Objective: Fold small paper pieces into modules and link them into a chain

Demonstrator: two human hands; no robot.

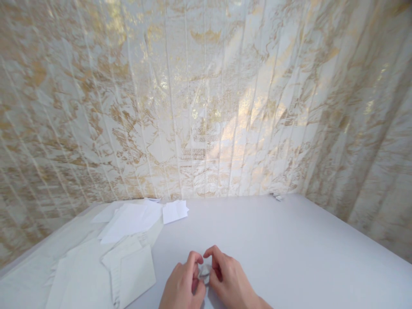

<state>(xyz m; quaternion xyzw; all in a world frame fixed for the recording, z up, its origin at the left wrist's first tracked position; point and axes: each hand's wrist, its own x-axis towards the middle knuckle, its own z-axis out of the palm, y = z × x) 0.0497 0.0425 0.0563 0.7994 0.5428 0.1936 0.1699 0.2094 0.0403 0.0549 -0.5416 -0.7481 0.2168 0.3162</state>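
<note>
A small folded piece of white paper (204, 272) sits between my two hands near the bottom middle of the head view. My left hand (186, 279) has its fingers curled and grips the paper from the left. From the right, my right hand (229, 274) holds the same piece, with its index finger bent above and its thumb against it. Both index fingertips come close together over the paper. Its lower part and exact folded shape are partly hidden by the fingers.
White paper sheets (133, 219) and a smaller white stack (174, 212) lie at the back left of the pale table (283, 253). Nearer are off-white sheets (137, 274). Small folded paper bits (277, 197) rest at the back right edge. A patterned curtain (206, 107) hangs behind.
</note>
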